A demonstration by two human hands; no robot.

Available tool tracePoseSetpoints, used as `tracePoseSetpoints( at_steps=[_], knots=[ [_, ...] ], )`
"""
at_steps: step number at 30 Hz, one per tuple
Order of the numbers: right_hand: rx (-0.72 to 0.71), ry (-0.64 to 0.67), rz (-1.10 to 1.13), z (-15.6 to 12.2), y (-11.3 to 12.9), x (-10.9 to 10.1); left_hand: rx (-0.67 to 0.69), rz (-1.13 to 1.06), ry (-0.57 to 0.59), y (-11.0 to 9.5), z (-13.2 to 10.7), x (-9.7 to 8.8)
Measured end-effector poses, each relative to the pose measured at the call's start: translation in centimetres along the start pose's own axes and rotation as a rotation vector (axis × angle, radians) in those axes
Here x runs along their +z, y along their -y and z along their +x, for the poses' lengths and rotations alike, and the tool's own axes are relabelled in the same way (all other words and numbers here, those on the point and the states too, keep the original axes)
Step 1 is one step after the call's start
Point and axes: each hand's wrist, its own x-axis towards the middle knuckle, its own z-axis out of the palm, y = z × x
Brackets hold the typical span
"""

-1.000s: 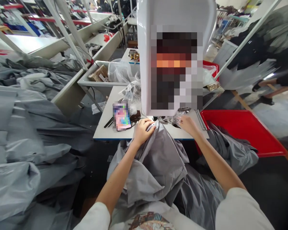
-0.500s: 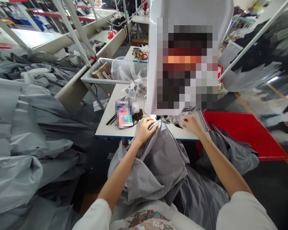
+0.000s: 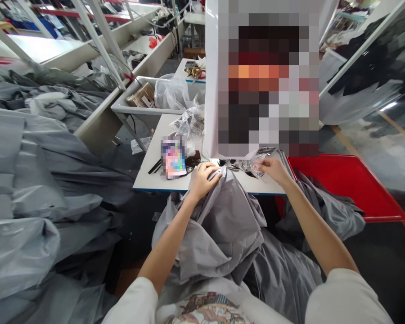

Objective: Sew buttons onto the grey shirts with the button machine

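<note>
A grey garment [image 3: 222, 225] lies over my lap and reaches up onto the edge of a white work table [image 3: 155, 173]. My left hand [image 3: 202, 180] is closed on a fold of the grey garment at the table's edge, under the white machine [image 3: 212, 90]. My right hand [image 3: 273, 168] rests to the right of it with its fingers pinched in a clear plastic bag [image 3: 253, 165] of small dark parts. A phone [image 3: 173, 157] with a bright screen lies on the table left of my left hand.
A red tray [image 3: 344, 184] stands to the right of the table. Heaps of grey fabric [image 3: 37, 180] fill the left side. Behind the table stand a grey bin [image 3: 121, 108] with a brown box and clear bags [image 3: 189, 121]. White metal frame bars run across the back.
My right hand has moved slightly up and right into the plastic bag. My left hand keeps its hold on the garment. The view has shifted closer to the machine.
</note>
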Motion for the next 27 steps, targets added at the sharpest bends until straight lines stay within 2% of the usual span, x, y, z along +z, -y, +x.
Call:
tracePoseSetpoints(
  at_steps=[5,14,19,22,27],
  knots=[
    [-0.044,-0.02,-0.022,-0.3,-0.1,-0.3,0.006,0.006,0.0,0.1,0.0,0.1],
    [-0.035,-0.12,0.136,-2.5,0.6,-0.2,0.008,0.001,0.006,0.1,0.0,0.0],
    [0.026,-0.197,0.287,-3.8,0.9,-0.3,-0.005,-0.001,0.011,0.0,0.0,0.1],
    [0.071,-0.202,0.383,-5.1,2.0,0.0,-0.006,0.002,0.009,0.0,0.0,0.1],
    [0.094,-0.111,0.49,-7.5,4.9,1.9,0.001,0.004,-0.001,0.0,-0.1,0.1]
  ],
)
